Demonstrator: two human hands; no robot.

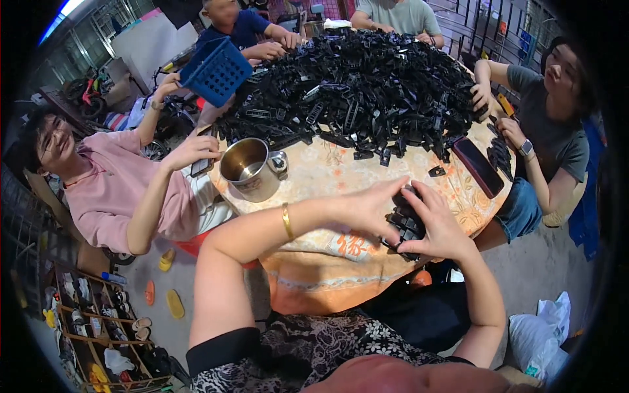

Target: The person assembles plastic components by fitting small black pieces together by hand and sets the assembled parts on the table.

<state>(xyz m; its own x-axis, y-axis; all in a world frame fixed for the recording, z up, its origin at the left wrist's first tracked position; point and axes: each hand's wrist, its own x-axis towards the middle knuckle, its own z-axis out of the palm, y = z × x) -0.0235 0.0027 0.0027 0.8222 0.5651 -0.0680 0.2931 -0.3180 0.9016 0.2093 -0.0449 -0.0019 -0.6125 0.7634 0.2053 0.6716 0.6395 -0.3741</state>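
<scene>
A large heap of black plastic pieces (360,92) fills the bench from eleven to twelve o'clock of the hands; a steel mug (257,180) stands at ten o'clock, its handle pointing to two; beyond it a person in pink (124,177) lifts a blue basket (218,72) beside the heap; a dark phone (478,167) lies at two o'clock, a loose black piece (437,171) at one; a person in dark grey (553,105) sits past the phone, and two more people sit beyond the heap.

A small bunch of black parts (411,226) lies low on the bench between the left hand (370,208) and the right hand (438,219); both hands' fingers are curved and partly spread around it, tips meeting near its twelve o'clock end, thumbs near six; how firmly they grip, I cannot tell.

The bench (321,167) wears a patterned orange-and-cream cloth, which hangs down toward seven o'clock; on the grey floor (216,281) a shoe rack (98,327) stands at eight o'clock, white bags (540,337) at four.
</scene>
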